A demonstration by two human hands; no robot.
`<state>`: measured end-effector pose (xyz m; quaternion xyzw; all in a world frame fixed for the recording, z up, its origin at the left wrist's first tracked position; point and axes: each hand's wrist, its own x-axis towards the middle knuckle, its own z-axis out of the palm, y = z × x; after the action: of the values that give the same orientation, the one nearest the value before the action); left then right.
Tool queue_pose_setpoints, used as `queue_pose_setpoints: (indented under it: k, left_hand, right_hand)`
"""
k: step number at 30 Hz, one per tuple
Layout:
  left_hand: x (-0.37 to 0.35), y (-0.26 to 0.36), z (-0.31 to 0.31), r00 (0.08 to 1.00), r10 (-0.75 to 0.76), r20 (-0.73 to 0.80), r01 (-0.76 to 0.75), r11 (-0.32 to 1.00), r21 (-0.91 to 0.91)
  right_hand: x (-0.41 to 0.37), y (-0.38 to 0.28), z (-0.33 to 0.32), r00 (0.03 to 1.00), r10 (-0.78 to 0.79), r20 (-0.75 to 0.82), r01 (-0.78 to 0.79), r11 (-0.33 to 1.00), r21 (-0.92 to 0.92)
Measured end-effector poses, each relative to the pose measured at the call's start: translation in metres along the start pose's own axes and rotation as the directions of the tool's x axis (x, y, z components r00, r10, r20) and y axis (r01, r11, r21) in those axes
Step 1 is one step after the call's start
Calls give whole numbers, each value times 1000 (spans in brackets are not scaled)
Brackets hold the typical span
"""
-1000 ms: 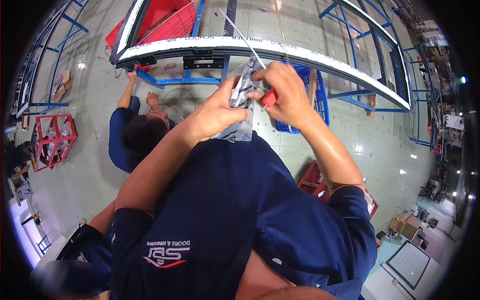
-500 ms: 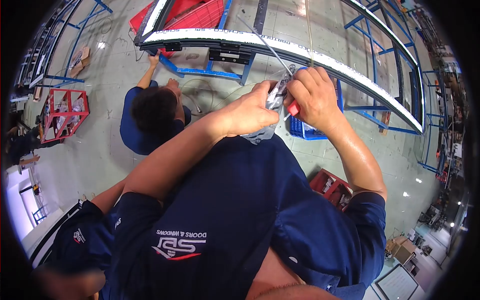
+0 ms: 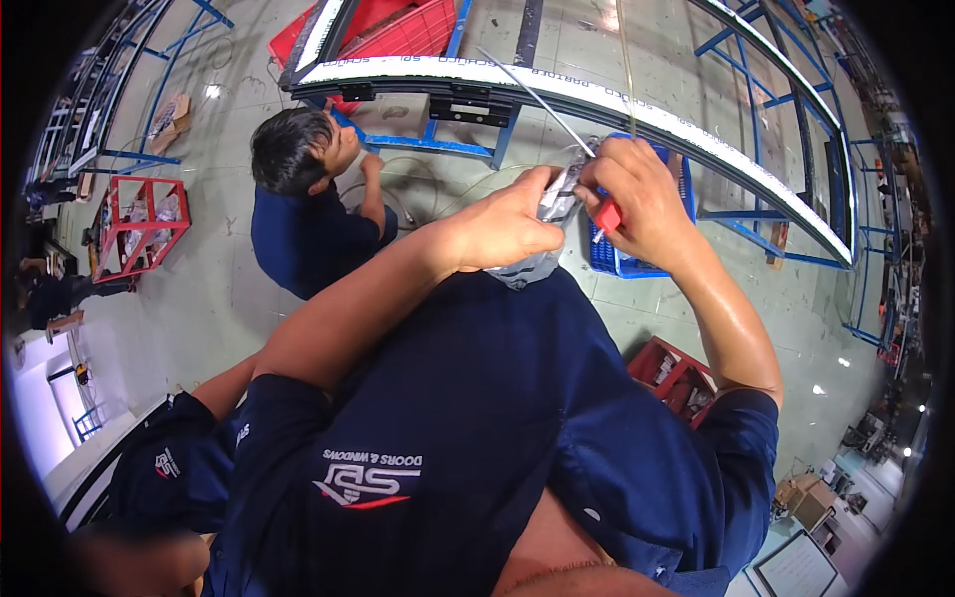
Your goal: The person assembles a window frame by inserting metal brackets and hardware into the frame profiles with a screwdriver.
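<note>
My left hand (image 3: 509, 224) is closed on a crumpled clear plastic bag (image 3: 527, 271) with dark print, fingers and thumb pinching its side; what lies inside I cannot make out. My right hand (image 3: 637, 194) is wrapped round a red-handled screwdriver (image 3: 607, 215), close to the bag's upper end. The long thin metal shaft (image 3: 537, 98) points up and left from the fist, over the edge of the window frame (image 3: 438, 70). A short pale tip shows below the red handle. Both hands are in front of my chest.
The frame, with white printed tape, rests on blue stands (image 3: 423, 147). Below it are a blue basket (image 3: 622, 261) and red bins (image 3: 418, 35). A co-worker (image 3: 298, 199) crouches at left; another person (image 3: 169, 468) is at lower left. Red racks (image 3: 139, 229) stand on the floor.
The crouching co-worker has raised their head and drawn an arm back from the frame. My hands keep their hold on the bag and screwdriver; the view has shifted slightly.
</note>
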<state>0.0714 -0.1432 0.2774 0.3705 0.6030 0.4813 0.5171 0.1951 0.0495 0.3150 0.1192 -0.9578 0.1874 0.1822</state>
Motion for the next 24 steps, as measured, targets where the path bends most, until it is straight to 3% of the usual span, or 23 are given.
queue_pose_setpoints:
  k: [7, 9, 12, 15, 19, 24]
  left_hand:
    - [-2, 0, 1, 1000, -8, 25, 9, 999, -42]
    - [-4, 3, 0, 996, -93, 10, 93, 994, -56]
    - [-3, -11, 1, 999, -37, -17, 35, 994, -102]
    - [-6, -14, 5, 993, -111, -33, 106, 986, -126]
    - [-5, -19, 10, 989, -150, 4, 149, 977, -150]
    - [-15, 14, 5, 988, -149, -47, 156, 957, 244]
  right_hand:
    - [0, -5, 7, 997, -73, -39, 66, 985, -160]
    - [-1, -3, 17, 988, -119, -102, 88, 958, -271]
    - [-3, -7, 27, 982, -98, -161, 47, 955, -291]
    - [-4, -20, 31, 990, -31, -134, -20, 930, -367]
    - [-12, -17, 37, 990, -97, -105, 51, 926, -375]
    - [-10, -14, 34, 980, -70, -188, 1, 939, -343]
